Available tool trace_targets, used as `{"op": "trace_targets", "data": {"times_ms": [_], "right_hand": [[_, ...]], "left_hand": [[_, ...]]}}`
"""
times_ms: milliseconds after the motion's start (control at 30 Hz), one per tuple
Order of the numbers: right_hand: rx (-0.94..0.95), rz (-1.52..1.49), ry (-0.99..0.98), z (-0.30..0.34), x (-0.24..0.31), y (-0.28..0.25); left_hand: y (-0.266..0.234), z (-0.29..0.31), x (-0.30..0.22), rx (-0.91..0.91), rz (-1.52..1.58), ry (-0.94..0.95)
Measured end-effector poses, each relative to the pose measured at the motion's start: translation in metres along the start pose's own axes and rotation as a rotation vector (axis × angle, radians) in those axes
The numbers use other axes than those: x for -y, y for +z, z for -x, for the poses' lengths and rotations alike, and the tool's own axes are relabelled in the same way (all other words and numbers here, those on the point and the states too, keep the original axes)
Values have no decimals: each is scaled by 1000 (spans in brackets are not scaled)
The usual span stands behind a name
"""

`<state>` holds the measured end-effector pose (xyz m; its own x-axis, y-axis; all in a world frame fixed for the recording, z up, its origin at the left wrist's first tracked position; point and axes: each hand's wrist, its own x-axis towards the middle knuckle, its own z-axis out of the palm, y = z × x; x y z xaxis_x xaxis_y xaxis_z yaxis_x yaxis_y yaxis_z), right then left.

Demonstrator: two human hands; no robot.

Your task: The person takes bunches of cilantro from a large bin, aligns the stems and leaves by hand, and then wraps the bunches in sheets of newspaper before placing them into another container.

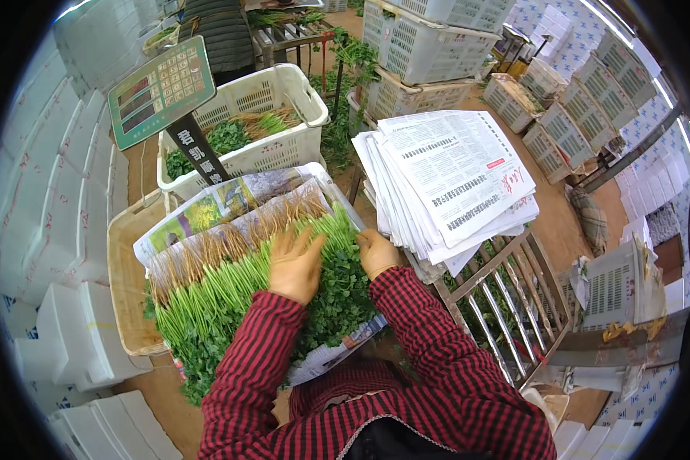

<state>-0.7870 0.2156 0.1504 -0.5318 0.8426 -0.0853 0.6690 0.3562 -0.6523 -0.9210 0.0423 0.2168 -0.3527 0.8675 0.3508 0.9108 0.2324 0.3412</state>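
Observation:
A wide row of leafy greens (230, 287) with light green stems and brown roots, like coriander or celery, lies before me. Roots point away from me, leaves toward me. Under it, printed newspaper (199, 211) lines a white container on the scale. My left hand (295, 264) rests on the stems right of the middle, open, its fingers apart. At the right end of the row, my right hand (377, 254) is closed beside the container's edge. What its fingers hold, if anything, is hidden.
A scale display (163, 92) on a post stands behind the greens, before a white crate (261, 153) holding more greens. To the right, a stack of newspapers (452, 184) sits on a metal rack (506, 295). Stacked crates (429, 54) rise behind; white foam boxes (77, 337) line the left.

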Motion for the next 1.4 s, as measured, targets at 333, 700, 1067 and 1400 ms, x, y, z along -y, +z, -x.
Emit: {"op": "trace_targets", "data": {"times_ms": [333,700,1067,1400], "right_hand": [[-212,-274,-175,1,7,-1],[337,-1987,-59,-58,92,-66],[-547,724,132,42,-153,-377],[-407,209,-381,-33,-14,-211]], "left_hand": [[99,-13,-4,166,-34,-12],[96,-19,-8,366,-94,-41],[102,-18,-8,295,-21,-47],[111,-15,-4,255,-88,-32]]}}
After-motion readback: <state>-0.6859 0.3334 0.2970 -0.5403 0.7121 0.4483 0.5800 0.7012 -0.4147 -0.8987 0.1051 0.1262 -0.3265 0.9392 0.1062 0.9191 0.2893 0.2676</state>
